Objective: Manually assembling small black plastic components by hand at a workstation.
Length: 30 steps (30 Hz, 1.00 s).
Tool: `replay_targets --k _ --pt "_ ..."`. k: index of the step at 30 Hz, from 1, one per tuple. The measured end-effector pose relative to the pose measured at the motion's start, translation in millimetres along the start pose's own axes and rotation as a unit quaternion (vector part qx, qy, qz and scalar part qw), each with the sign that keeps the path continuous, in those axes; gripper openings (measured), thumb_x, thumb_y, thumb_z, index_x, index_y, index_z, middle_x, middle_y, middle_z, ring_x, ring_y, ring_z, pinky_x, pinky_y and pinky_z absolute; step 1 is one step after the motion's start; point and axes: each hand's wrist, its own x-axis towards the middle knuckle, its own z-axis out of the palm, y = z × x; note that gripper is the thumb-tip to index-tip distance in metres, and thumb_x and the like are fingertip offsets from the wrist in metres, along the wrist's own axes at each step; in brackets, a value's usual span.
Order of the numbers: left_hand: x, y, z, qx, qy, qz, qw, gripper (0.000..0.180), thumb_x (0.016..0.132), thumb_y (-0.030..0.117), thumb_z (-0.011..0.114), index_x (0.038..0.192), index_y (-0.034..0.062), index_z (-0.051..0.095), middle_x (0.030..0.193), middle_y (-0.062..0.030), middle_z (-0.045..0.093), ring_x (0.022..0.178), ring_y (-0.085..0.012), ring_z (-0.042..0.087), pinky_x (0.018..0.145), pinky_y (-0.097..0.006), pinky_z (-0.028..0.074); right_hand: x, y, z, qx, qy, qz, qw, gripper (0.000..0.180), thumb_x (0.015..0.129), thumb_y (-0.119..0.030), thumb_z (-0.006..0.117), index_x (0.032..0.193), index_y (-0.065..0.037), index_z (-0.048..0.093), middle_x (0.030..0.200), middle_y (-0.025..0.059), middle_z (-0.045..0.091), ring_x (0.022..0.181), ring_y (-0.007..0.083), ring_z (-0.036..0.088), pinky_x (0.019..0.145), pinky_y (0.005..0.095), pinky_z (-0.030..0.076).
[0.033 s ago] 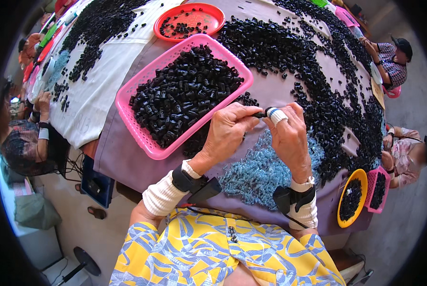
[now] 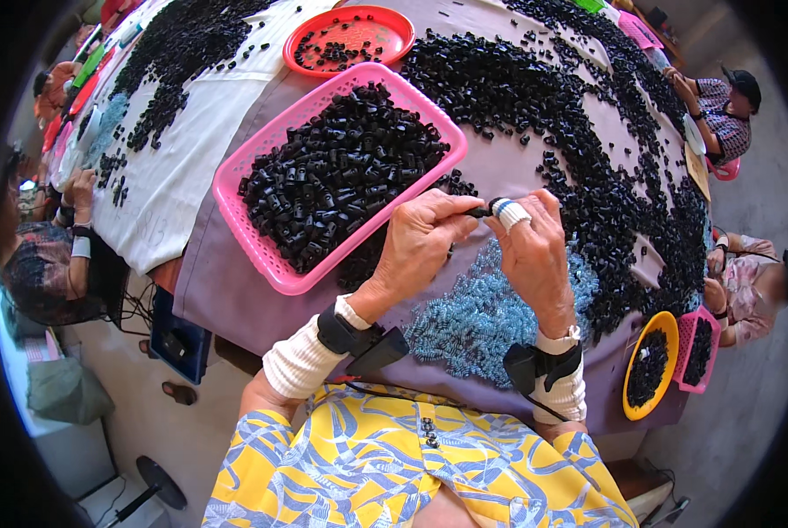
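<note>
Above the table my left hand (image 2: 420,246) pinches a small black plastic piece (image 2: 479,212), perhaps a cord-lock part, between thumb and forefinger. My right hand (image 2: 535,255), one finger wrapped in a white cover, is closed at the other end of the same piece; its fingertips partly hide it. Just left of my hands stands a pink basket (image 2: 236,216) heaped with similar black plastic pieces (image 2: 341,167). Below my right hand spreads a pile of small bluish coil springs (image 2: 473,321). White cuffs and black straps are around both wrists.
Loose black pieces (image 2: 623,176) cover much of the cloth-draped table (image 2: 227,290). A red tray (image 2: 394,26) lies behind the basket. At the right edge are a yellow bowl (image 2: 671,339) and a smaller pink basket (image 2: 712,343). Other people sit around the table.
</note>
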Motion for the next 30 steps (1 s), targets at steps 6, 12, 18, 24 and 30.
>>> replay_targets --k 6,12,18,24,30 --pt "1 1 1 -0.005 0.002 -0.033 0.999 0.023 0.083 0.000 0.059 0.105 -0.0033 0.065 0.083 -0.0050 0.064 0.072 -0.0081 0.060 0.064 -0.020 0.049 -3 1 1 -0.009 -0.020 0.004 1.000 0.008 0.080 -0.006 0.059 0.084 0.001 0.058 0.079 0.0143 0.058 0.079 0.0303 0.057 0.085 0.0431 0.040" --pt "0 -1 -3 -0.026 -0.023 -0.068 0.997 0.024 0.087 0.003 0.056 0.109 -0.0029 0.063 0.082 -0.0064 0.067 0.073 -0.0093 0.063 0.067 -0.020 0.051 -6 1 3 -0.030 -0.040 0.002 0.999 0.009 0.080 -0.006 0.057 0.086 0.002 0.057 0.082 0.0157 0.058 0.081 0.0313 0.057 0.086 0.0438 0.040" --pt "0 -7 -7 -0.020 -0.046 -0.081 0.995 0.024 0.087 0.005 0.056 0.109 -0.0024 0.063 0.084 -0.0063 0.066 0.075 -0.0092 0.063 0.069 -0.020 0.051 -9 1 4 -0.030 -0.085 0.004 0.996 0.009 0.080 -0.006 0.056 0.084 0.002 0.056 0.080 0.0167 0.057 0.081 0.0315 0.056 0.085 0.0426 0.041" --pt "-2 -10 -3 -0.024 -0.049 -0.105 0.993 0.025 0.085 0.005 0.060 0.109 -0.0027 0.063 0.086 -0.0057 0.066 0.074 -0.0085 0.062 0.068 -0.021 0.050 -15 7 10 -0.033 -0.088 -0.004 0.996 0.010 0.074 -0.001 0.054 0.083 0.003 0.055 0.080 0.0168 0.056 0.081 0.0321 0.056 0.081 0.0409 0.043" --pt "0 -15 1 -0.054 -0.035 -0.112 0.992 0.025 0.084 0.006 0.062 0.108 -0.0036 0.063 0.085 -0.0050 0.066 0.072 -0.0082 0.061 0.068 -0.021 0.050 -18 13 11 -0.021 -0.072 -0.002 0.997 0.007 0.073 0.000 0.054 0.081 0.000 0.055 0.078 0.0156 0.056 0.078 0.0311 0.055 0.078 0.0408 0.042"
